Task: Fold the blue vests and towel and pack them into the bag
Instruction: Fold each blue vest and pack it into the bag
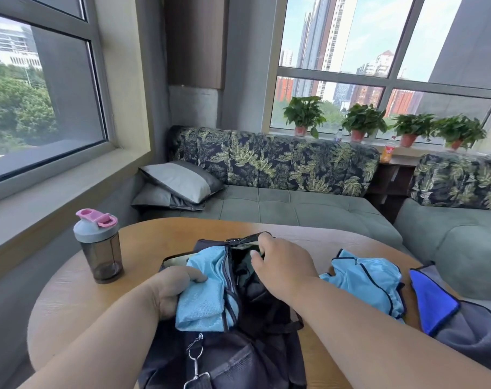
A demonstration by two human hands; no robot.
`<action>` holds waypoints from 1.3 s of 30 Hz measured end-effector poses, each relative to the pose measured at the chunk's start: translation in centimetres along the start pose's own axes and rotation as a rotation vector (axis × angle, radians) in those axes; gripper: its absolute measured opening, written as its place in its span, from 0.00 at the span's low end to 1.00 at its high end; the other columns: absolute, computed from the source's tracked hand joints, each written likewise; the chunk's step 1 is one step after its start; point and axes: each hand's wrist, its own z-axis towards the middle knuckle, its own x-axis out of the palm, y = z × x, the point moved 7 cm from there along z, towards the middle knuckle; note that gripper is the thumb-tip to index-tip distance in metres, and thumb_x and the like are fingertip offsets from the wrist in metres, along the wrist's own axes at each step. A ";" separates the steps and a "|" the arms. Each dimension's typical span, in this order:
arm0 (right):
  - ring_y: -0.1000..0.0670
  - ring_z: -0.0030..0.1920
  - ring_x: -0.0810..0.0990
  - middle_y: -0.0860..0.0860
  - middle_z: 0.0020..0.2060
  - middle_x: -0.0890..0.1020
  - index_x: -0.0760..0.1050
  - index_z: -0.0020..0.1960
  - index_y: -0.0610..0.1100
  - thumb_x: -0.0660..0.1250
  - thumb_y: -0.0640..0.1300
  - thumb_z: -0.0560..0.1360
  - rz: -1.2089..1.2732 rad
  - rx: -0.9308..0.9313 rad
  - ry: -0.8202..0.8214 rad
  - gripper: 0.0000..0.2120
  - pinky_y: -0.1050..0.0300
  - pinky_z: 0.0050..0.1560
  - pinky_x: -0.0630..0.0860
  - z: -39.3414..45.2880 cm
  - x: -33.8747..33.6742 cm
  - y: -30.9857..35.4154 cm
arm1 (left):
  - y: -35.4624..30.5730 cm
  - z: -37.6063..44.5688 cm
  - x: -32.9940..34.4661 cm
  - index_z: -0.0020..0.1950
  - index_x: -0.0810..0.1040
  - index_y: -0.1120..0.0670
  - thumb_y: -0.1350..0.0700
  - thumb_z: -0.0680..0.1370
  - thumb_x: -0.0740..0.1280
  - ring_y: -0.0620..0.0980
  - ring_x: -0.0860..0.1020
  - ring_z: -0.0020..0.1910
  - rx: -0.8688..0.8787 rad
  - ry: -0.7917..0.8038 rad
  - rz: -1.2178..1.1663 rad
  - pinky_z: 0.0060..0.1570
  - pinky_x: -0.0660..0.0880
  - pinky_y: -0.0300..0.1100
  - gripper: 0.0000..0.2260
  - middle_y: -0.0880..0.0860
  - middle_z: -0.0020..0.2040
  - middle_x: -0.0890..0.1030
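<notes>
Left hand (165,293) grips folded light-blue vest (202,290) at mouth of dark zippered fabric bag (255,313) on round wooden table (143,242); right hand (283,265) pinches bag's far rim open. Second light-blue vest (370,282) and blue-grey towel (435,301) lie right; pink-lidded grey shaker bottle (99,248) stands left.

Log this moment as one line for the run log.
left hand: holds folded blue vest at bag opening | right hand: holds bag mouth open | second vest, towel: unpacked on table
</notes>
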 end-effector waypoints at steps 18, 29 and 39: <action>0.50 0.28 0.67 0.48 0.31 0.79 0.86 0.51 0.54 0.59 0.38 0.79 0.640 0.081 0.156 0.18 0.58 0.29 0.61 2.6 -0.4 -2.4 | -7.2 4.0 8.5 0.44 0.77 0.56 0.65 0.84 0.62 0.48 0.79 0.37 0.317 0.078 0.376 0.39 0.79 0.41 0.11 0.53 0.40 0.79; 0.57 0.21 0.67 0.66 0.22 0.75 0.86 0.57 0.53 0.60 0.38 0.81 0.648 0.091 0.187 0.17 0.63 0.25 0.63 1.8 -0.7 -2.2 | -5.6 10.2 8.8 0.47 0.76 0.55 0.52 0.83 0.58 0.47 0.72 0.38 0.409 -0.193 0.744 0.45 0.74 0.44 0.11 0.53 0.44 0.81; 0.41 0.35 0.78 0.51 0.43 0.88 0.83 0.49 0.64 0.61 0.42 0.81 0.667 0.096 0.160 0.19 0.52 0.36 0.73 1.8 -0.5 -2.7 | -5.0 7.7 10.7 0.58 0.81 0.58 0.58 0.77 0.72 0.47 0.81 0.46 0.423 0.072 0.613 0.46 0.78 0.35 0.11 0.55 0.54 0.86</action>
